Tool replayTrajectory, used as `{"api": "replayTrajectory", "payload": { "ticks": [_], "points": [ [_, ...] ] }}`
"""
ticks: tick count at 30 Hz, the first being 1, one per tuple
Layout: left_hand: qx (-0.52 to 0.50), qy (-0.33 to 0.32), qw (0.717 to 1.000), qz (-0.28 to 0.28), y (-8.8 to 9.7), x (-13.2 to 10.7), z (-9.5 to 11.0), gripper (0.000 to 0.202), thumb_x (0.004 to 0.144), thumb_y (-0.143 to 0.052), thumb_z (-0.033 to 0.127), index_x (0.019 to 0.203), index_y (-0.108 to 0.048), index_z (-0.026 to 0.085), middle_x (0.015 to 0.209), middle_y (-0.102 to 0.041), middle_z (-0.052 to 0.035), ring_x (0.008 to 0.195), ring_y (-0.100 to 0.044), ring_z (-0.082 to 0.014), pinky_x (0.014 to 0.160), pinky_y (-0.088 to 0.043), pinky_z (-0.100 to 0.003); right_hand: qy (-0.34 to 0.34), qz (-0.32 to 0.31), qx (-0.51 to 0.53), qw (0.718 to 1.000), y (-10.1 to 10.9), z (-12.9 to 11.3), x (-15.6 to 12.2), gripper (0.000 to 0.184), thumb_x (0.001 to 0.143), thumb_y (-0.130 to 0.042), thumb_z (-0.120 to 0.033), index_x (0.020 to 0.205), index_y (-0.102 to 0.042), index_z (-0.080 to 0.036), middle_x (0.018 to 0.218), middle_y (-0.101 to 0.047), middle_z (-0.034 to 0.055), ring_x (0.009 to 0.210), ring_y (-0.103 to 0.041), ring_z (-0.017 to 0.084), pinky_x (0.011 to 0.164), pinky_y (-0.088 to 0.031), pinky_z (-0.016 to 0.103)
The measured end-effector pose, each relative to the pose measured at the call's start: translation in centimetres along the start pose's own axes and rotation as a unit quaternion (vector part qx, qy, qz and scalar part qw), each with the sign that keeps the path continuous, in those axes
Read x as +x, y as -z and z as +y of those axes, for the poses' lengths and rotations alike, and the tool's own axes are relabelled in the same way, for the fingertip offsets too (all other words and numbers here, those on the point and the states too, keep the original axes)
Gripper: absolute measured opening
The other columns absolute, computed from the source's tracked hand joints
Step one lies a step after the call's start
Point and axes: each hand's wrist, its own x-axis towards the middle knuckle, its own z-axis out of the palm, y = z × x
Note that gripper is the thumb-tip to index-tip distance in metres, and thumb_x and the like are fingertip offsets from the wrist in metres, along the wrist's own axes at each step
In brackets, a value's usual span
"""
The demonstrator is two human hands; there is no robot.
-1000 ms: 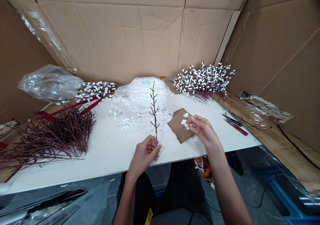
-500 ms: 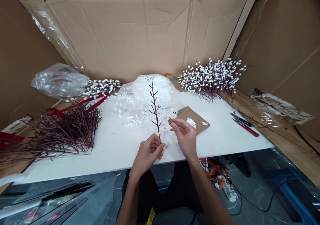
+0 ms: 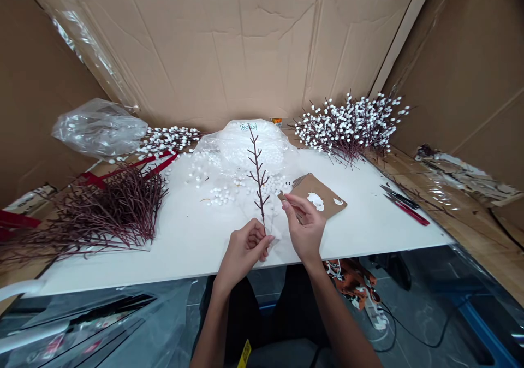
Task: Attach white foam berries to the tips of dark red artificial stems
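My left hand (image 3: 245, 250) pinches the base of a bare dark-red twig (image 3: 257, 179) and holds it upright over the white table (image 3: 180, 248). My right hand (image 3: 303, 227) hovers just right of the twig with its fingers curled together; whether something small sits between the fingertips I cannot make out. Behind the right hand lies a brown cardboard piece (image 3: 317, 193) with white glue blobs (image 3: 315, 200). Loose white foam beads (image 3: 223, 193) are scattered beyond the twig, in front of a clear bag of beads (image 3: 249, 147).
A heap of bare red twigs (image 3: 106, 209) lies at the left. Finished beaded branches (image 3: 352, 122) stand at the back right, more (image 3: 166, 138) at the back left beside a crumpled plastic bag (image 3: 98, 128). Red-handled pliers (image 3: 405, 207) rest at the right edge. Cardboard walls surround the table.
My right hand left the cardboard piece and came left to beside the twig. The left hand keeps holding the twig upright.
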Motion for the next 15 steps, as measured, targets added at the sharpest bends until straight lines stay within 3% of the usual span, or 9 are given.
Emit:
{"api": "replayTrajectory", "payload": {
  "ticks": [7,11,15],
  "points": [
    [0.006,-0.008,1.0,-0.009,0.03,-0.14,0.05,0.028,0.082,-0.061,0.039,0.075,-0.044,0.018,0.056,-0.053,0.0049,0.048,-0.053,-0.0087,0.05,-0.045,-0.021,0.051,-0.015,-0.066,0.996,-0.29,-0.11,-0.07,0.015,0.083,-0.061,-0.026,0.092,-0.069,-0.017,0.09,-0.073,0.0083,0.084,-0.069,0.019,0.077,-0.057,0.033],
    [0.009,-0.012,1.0,-0.011,0.02,-0.18,-0.03,0.028,0.082,-0.06,0.039,0.075,-0.044,0.018,0.056,-0.053,0.0048,0.048,-0.053,-0.0088,0.051,-0.046,-0.021,0.044,-0.026,-0.073,0.996,-0.25,-0.15,0.03,0.015,0.083,-0.061,-0.027,0.091,-0.07,-0.017,0.089,-0.074,0.0079,0.082,-0.069,0.019,0.076,-0.058,0.033],
    [0.008,-0.007,1.0,-0.011,-0.05,-0.12,0.02,0.028,0.082,-0.06,0.04,0.075,-0.044,0.019,0.056,-0.052,0.0049,0.048,-0.054,-0.0093,0.05,-0.046,-0.021,0.02,0.012,-0.034,0.999,0.11,-0.68,0.4,0.017,0.082,-0.062,-0.029,0.092,-0.07,-0.017,0.089,-0.074,0.0077,0.081,-0.07,0.019,0.075,-0.059,0.032]
  ]
}}
